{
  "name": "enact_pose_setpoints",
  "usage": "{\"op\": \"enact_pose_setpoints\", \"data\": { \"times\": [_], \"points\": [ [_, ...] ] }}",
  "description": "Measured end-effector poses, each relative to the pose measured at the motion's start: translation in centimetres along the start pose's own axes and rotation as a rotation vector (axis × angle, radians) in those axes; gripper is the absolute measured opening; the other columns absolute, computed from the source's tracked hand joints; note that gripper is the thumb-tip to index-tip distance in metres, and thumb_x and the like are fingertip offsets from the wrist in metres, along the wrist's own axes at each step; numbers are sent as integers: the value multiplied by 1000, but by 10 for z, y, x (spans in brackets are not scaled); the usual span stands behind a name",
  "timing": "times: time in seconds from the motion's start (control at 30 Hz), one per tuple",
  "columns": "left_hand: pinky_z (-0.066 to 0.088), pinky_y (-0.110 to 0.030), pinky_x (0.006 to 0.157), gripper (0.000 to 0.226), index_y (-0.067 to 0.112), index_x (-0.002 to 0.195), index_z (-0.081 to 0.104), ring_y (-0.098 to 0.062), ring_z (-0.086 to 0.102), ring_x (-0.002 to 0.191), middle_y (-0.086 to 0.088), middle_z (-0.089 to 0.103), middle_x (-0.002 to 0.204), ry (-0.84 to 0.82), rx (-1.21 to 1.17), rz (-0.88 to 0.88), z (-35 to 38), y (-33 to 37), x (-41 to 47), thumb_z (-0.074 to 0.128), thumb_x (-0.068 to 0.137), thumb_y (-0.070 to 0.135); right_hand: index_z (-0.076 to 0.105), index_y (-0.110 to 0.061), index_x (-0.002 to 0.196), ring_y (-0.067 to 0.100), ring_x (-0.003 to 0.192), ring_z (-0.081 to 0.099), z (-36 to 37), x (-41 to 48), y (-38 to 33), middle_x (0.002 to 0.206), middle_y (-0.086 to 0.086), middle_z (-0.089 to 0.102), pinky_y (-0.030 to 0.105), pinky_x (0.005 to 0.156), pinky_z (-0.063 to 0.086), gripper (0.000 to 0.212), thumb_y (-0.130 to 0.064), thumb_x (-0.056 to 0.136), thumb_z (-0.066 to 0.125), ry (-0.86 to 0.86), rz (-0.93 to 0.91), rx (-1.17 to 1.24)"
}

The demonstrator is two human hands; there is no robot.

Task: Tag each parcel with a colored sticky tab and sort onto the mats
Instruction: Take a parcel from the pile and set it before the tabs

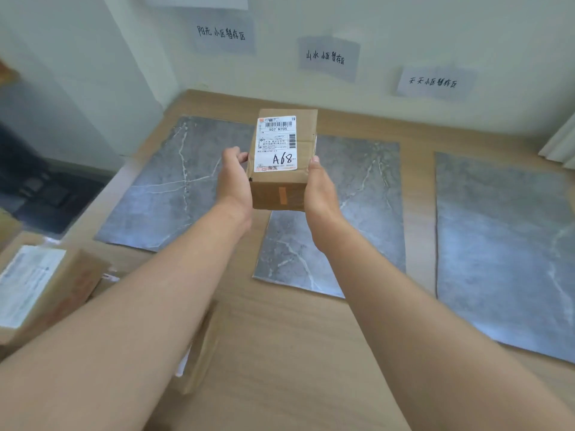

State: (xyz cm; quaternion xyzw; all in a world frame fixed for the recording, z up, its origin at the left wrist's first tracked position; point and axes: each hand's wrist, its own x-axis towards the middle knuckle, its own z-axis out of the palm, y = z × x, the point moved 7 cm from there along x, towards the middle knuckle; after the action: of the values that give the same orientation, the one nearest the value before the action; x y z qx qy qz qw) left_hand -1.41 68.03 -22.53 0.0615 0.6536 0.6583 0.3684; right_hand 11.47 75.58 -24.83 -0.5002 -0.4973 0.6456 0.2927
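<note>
Both the left hand [233, 175] and right hand [320, 188] hold one box [281, 163], orange tab [282, 195] stuck on, above the middle mat [357, 213]. All mats lie bare; more boxes [40, 287] wait near left.

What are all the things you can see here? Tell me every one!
held parcel: 1, brown cardboard with a white label marked A68 and an orange tab on its near face, in the air over the middle mat
mats: 3, grey marble pattern, side by side on the table
table: 1, light wood
wall signs: 3, pale paper with handwriting, one above each mat
other parcels: at least 2, brown, at the near left
hands: left hand and right hand, gripping the parcel's sides
</note>
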Motion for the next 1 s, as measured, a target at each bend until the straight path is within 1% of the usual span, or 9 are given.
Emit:
{"op": "enact_pose_setpoints", "data": {
  "times": [0.13, 0.27, 0.4, 0.5, 0.63, 0.73, 0.83, 0.9, 1.0],
  "points": [
    [43, -20, 54, 35, 29, 93, 62, -7, 60, 48, 5, 71, 70, 59, 2, -20, -5, 0, 63, 34, 100, 48, 59, -32, 136, 10, 111, 58, 35, 54, 8, 122, -10, 64, 30, 89, 35, 47, -53, 108, 27, -49, 27, 6],
    [42, -26, 61, 36, 29, 91, 63, -11, 58, 59, 3, 71, 78, 94, 37, -50, -3, 4, 123, 34, 99, 49, 52, -31, 146, 13, 120, 52, 65, 104, 23, 135, -7, 59, 30, 97, 31, 50, -54, 109, 27, -84, 72, -14],
    [45, -31, 75, 40, 29, 104, 66, -13, 61, 67, 3, 74, 80, 118, 35, -43, -1, 6, 182, 33, 99, 51, 44, -31, 153, 15, 139, 44, 91, 158, 28, 153, -6, 50, 33, 113, 29, 55, -58, 107, 27, -132, 75, -36],
    [45, -30, 74, 42, 29, 111, 66, -12, 62, 71, 1, 75, 92, 123, 18, -34, 0, 5, 220, 32, 100, 51, 43, -31, 155, 14, 143, 42, 110, 192, 29, 156, -7, 47, 34, 119, 28, 58, -59, 107, 27, -144, 63, -35],
    [45, -29, 72, 41, 30, 105, 67, -8, 62, 66, 10, 74, 73, 164, 23, 16, -7, 4, 257, 32, 101, 50, 45, -33, 153, 14, 143, 42, 131, 225, 38, 155, -9, 49, 38, 122, 27, 60, -63, 105, 28, -159, 76, -19],
    [44, -27, 67, 43, 30, 108, 68, -6, 62, 59, 11, 73, 69, 183, 32, 26, -13, -2, 277, 31, 101, 50, 49, -36, 150, 14, 137, 48, 142, 240, 47, 149, -10, 54, 39, 121, 30, 58, -64, 104, 27, -170, 82, -8],
    [44, -25, 65, 42, 30, 110, 67, 0, 62, 49, 14, 73, 65, 194, 43, 31, -17, -11, 286, 31, 101, 49, 48, -37, 150, 13, 137, 47, 148, 247, 57, 148, -11, 55, 35, 114, 30, 58, -65, 104, 25, -178, 129, 7],
    [47, -26, 70, 45, 30, 116, 68, -2, 64, 62, 15, 74, 70, 182, 43, 39, -20, -16, 291, 30, 102, 49, 50, -37, 149, 13, 136, 49, 150, 248, 63, 146, -11, 57, 31, 107, 30, 58, -65, 104, 25, -185, 138, 11],
    [48, -27, 79, 48, 30, 120, 69, -4, 65, 74, 16, 76, 76, 134, 44, 51, -20, -21, 297, 27, 103, 48, 48, -37, 151, 12, 139, 47, 150, 248, 69, 148, -11, 55, 31, 109, 28, 58, -64, 105, 25, -185, 140, 10]
  ]
}}
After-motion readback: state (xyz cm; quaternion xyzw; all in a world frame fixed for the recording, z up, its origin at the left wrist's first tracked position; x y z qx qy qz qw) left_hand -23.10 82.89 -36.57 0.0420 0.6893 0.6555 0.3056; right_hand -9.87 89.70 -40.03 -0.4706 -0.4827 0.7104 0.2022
